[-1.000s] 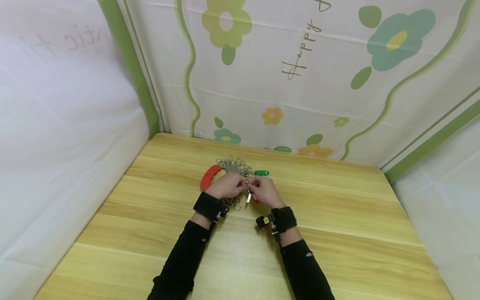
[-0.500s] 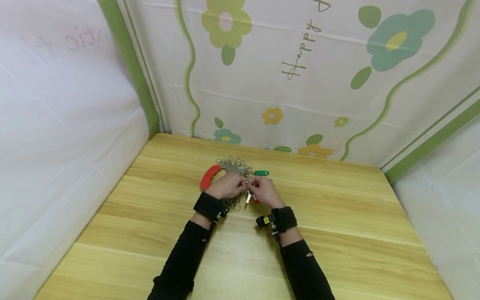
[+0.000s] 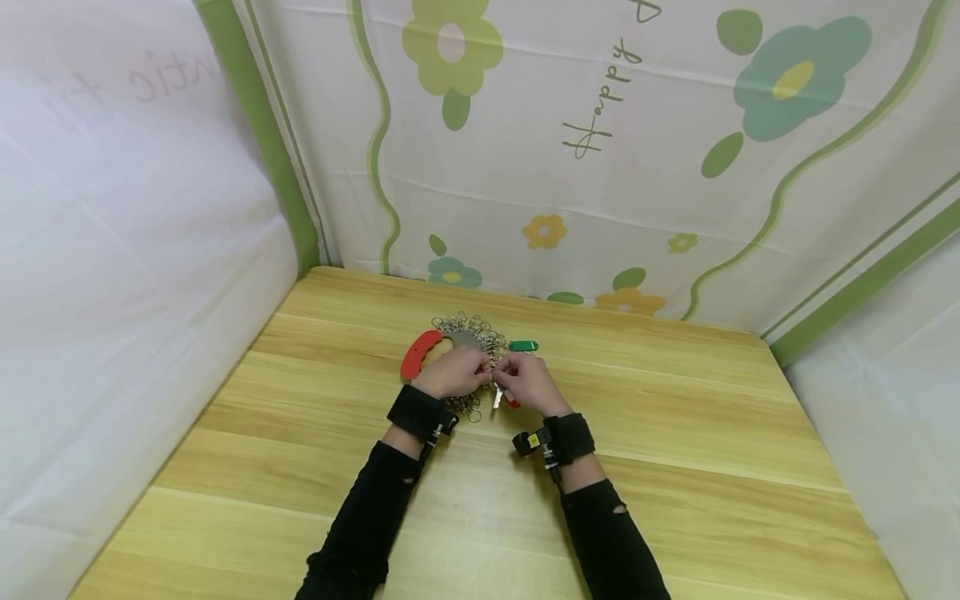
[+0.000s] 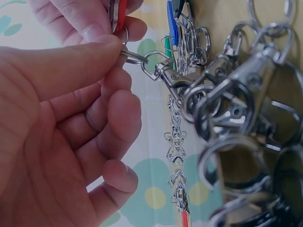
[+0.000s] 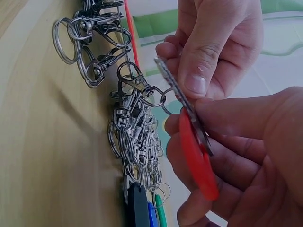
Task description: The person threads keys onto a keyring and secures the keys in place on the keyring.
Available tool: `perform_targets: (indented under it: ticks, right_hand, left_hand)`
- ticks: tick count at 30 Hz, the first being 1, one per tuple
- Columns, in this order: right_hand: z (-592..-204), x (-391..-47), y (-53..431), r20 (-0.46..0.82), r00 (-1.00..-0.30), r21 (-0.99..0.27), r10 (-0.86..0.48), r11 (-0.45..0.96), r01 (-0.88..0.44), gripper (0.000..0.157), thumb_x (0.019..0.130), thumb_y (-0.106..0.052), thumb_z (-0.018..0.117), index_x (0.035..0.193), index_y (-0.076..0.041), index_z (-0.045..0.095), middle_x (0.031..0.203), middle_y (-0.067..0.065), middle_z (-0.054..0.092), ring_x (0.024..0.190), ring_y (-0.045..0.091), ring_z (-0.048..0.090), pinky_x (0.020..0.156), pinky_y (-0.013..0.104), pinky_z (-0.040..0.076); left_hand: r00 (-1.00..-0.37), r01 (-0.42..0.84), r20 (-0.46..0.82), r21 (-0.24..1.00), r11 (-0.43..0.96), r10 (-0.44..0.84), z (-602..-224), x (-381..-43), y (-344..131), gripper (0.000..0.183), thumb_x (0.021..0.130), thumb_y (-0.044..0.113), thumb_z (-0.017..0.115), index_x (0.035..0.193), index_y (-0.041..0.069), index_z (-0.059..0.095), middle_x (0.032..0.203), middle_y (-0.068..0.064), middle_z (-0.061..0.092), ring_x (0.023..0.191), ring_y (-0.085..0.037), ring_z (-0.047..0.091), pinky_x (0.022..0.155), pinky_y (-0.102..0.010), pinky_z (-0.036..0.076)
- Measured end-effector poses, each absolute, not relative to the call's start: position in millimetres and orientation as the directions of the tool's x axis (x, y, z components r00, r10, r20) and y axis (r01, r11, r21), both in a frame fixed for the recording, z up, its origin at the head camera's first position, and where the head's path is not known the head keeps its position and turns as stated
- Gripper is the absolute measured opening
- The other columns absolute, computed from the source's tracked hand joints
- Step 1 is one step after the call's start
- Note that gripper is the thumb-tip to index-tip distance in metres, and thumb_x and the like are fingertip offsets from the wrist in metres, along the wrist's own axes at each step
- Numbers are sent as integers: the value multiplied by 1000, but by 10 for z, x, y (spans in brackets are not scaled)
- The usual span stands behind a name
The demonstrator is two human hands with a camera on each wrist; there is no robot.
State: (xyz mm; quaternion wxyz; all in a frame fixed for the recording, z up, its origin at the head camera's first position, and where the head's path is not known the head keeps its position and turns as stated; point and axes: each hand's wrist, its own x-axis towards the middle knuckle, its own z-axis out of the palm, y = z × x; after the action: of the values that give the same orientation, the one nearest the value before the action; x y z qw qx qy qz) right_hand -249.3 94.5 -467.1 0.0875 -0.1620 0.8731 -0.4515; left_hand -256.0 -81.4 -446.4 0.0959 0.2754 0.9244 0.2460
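Observation:
My left hand (image 3: 456,371) pinches a metal split ring (image 4: 134,57) between thumb and forefinger. That ring hangs from a swivel clasp (image 4: 173,75), one of several in a silver cluster. Right up against those fingertips, my right hand (image 3: 528,383) holds a key (image 5: 177,92) together with a red key tag (image 5: 196,163). In the head view the key's blade points down toward the person. The split ring's far end is hidden between the fingers of both hands.
A red curved handle (image 3: 422,354) with a grey metal plate (image 3: 463,339) lies on the wooden table (image 3: 675,433), ringed by clasps. Beyond the right hand is a green key tag (image 3: 523,345). Blue (image 5: 152,215) and black key tags (image 5: 137,205) hang nearby. Printed cloth walls surround the table.

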Motion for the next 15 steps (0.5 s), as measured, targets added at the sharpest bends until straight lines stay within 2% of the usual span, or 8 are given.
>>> perform_targets:
  ticks: [6, 11, 15]
  right_hand:
    - [-4682, -2497, 967, -9, -914, -813, -406, 535, -229, 7, 94, -15, 61, 90, -11, 65, 78, 4, 64, 54, 18, 57, 49, 33, 47]
    - [-4706, -2490, 1005, -73, -888, -852, -454, 492, -181, 12, 97, -19, 56, 93, -10, 63, 69, 5, 59, 49, 17, 51, 48, 31, 44]
    - [-4705, -2454, 1032, -128, -860, -839, -494, 516, -172, 15, 98, -20, 54, 96, -7, 62, 67, 6, 58, 49, 16, 49, 48, 30, 42]
  left_hand:
    - [-836, 454, -50, 496, 740, 547, -4454, -2547, -817, 18, 95, 18, 58, 82, 9, 65, 67, 3, 52, 57, -10, 47, 56, -23, 36]
    - [-831, 461, -62, 479, 747, 552, -4442, -2533, -805, 26, 95, 20, 58, 71, 12, 59, 60, 4, 44, 51, -10, 42, 53, -22, 33]
    - [-819, 469, -95, 459, 755, 566, -4436, -2511, -779, 32, 95, 17, 57, 64, 14, 52, 56, 3, 38, 49, -10, 37, 51, -22, 31]
